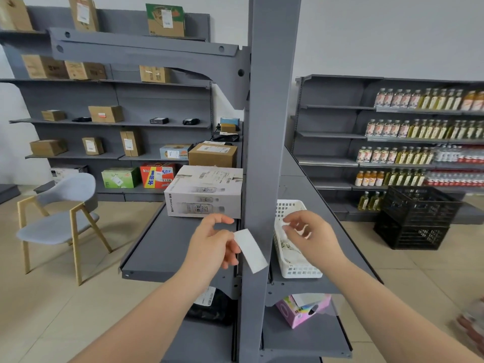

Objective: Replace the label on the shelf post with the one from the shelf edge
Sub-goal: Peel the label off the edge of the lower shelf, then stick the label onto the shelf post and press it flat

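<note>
A tall grey shelf post (269, 127) rises through the middle of the view. My left hand (214, 239) pinches one end of a blank white label (251, 250), which hangs slanted in front of the post at shelf height. My right hand (311, 235) hovers to the right of the post, above a white basket (293, 268), fingers curled and apart; it looks to hold nothing. The grey shelf edge (157, 273) lies left of the post, below my left wrist.
A white carton of bottles (204, 195) sits on the left shelf, behind my left hand. A pink box (303, 310) lies on the lower right shelf. A grey chair (60, 218) stands at left, black crates (416, 218) at right.
</note>
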